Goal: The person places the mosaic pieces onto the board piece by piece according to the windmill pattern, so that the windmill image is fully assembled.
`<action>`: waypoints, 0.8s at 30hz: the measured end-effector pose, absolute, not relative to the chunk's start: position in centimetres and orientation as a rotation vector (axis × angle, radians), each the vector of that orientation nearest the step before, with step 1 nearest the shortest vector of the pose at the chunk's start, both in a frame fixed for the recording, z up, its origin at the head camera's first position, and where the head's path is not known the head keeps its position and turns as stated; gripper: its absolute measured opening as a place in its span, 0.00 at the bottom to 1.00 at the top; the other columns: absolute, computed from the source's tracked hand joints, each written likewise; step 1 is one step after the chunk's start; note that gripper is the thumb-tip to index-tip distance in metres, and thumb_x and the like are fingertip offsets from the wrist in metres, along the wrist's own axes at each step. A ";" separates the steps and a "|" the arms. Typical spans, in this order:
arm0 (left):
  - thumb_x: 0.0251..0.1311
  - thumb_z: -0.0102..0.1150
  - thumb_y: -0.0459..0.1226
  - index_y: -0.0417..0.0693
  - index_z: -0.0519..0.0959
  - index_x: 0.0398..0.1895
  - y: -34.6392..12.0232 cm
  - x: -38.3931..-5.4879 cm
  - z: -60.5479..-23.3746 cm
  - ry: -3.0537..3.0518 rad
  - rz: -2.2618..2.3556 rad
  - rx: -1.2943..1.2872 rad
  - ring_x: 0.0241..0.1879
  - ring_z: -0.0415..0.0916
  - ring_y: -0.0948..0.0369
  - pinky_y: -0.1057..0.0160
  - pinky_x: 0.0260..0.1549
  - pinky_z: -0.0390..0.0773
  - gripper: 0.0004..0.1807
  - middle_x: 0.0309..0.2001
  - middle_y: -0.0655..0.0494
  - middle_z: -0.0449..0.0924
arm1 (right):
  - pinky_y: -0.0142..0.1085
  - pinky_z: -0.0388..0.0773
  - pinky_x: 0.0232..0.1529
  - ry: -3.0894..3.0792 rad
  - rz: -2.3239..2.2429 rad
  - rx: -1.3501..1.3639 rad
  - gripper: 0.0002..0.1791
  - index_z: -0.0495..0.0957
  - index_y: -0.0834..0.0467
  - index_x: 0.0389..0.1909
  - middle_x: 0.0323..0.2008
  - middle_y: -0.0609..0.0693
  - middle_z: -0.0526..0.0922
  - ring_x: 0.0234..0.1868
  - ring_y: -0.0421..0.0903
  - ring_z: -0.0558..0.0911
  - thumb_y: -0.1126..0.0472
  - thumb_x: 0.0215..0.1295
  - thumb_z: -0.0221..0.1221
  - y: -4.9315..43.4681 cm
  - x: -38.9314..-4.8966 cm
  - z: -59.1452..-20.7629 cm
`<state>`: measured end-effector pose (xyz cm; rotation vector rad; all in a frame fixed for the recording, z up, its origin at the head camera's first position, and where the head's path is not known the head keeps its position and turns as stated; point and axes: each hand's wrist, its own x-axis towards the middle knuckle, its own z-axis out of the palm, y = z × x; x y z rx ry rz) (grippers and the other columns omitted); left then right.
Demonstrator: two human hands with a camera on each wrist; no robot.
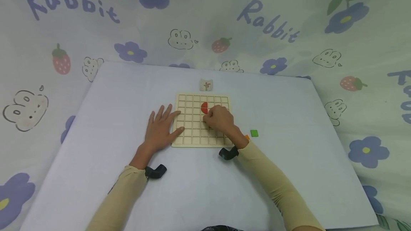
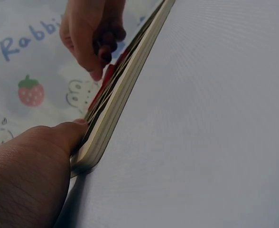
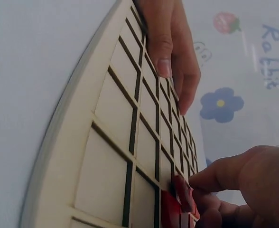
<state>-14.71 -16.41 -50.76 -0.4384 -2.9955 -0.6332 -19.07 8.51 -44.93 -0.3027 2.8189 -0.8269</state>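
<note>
A light wooden grid board [image 1: 192, 133] lies flat on the white table. My left hand [image 1: 160, 129] rests at its left side, fingers spread, thumb and index fingertip on the rim. Over the middle right of the board, my right hand [image 1: 221, 118] is bent down with thumb and fingers together. In the right wrist view it pinches a small red tile [image 3: 183, 194], tilted above the grid. Red quarter-round tiles [image 1: 204, 108] sit in neighbouring cells, forming a half circle just left of the right fingers. The hand hides the cells beneath it.
A green square tile [image 1: 254, 133] lies right of the board. An orange tile [image 1: 247, 137] shows partly behind the right wrist. Beyond the far edge of the board is a small patterned piece [image 1: 206, 85]. A printed cloth [image 1: 199, 17] hangs behind the table [image 1: 282, 109].
</note>
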 end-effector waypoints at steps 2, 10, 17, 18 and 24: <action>0.63 0.46 0.66 0.58 0.62 0.74 -16.4 -14.7 -50.8 -2.998 -0.632 -0.443 0.76 0.34 0.47 0.40 0.69 0.32 0.40 0.78 0.48 0.45 | 0.29 0.56 0.11 2.828 -0.839 -0.276 0.17 0.77 0.52 0.14 0.11 0.41 0.71 0.13 0.39 0.67 0.55 0.62 0.59 8.7 -19.0 -45.0; 0.63 0.48 0.65 0.58 0.62 0.74 -16.3 -14.8 -50.8 -3.004 -0.635 -0.437 0.76 0.34 0.47 0.41 0.69 0.31 0.40 0.78 0.48 0.45 | 0.34 0.71 0.22 2.850 -0.751 -0.498 0.12 0.87 0.53 0.39 0.26 0.43 0.77 0.27 0.42 0.74 0.50 0.59 0.69 10.2 -19.3 -44.7; 0.63 0.48 0.65 0.58 0.62 0.74 -16.4 -14.8 -50.6 -3.006 -0.629 -0.429 0.76 0.34 0.47 0.41 0.69 0.31 0.40 0.78 0.48 0.45 | 0.34 0.73 0.33 2.922 -0.623 -0.755 0.07 0.90 0.49 0.37 0.32 0.41 0.81 0.35 0.41 0.74 0.52 0.62 0.67 10.1 -19.1 -45.7; 0.63 0.48 0.65 0.58 0.62 0.74 -16.4 -14.8 -50.6 -3.008 -0.626 -0.426 0.76 0.34 0.47 0.41 0.69 0.31 0.40 0.78 0.48 0.45 | 0.35 0.72 0.33 2.944 -0.601 -0.803 0.07 0.90 0.49 0.36 0.31 0.41 0.81 0.34 0.41 0.74 0.53 0.63 0.67 10.0 -19.1 -45.8; 0.63 0.47 0.66 0.57 0.62 0.74 -16.3 -14.7 -50.6 -3.007 -0.639 -0.436 0.76 0.34 0.47 0.41 0.69 0.31 0.40 0.78 0.48 0.45 | 0.35 0.68 0.28 3.071 -0.573 -0.935 0.07 0.90 0.52 0.35 0.25 0.44 0.78 0.28 0.43 0.70 0.55 0.62 0.68 9.8 -19.3 -46.0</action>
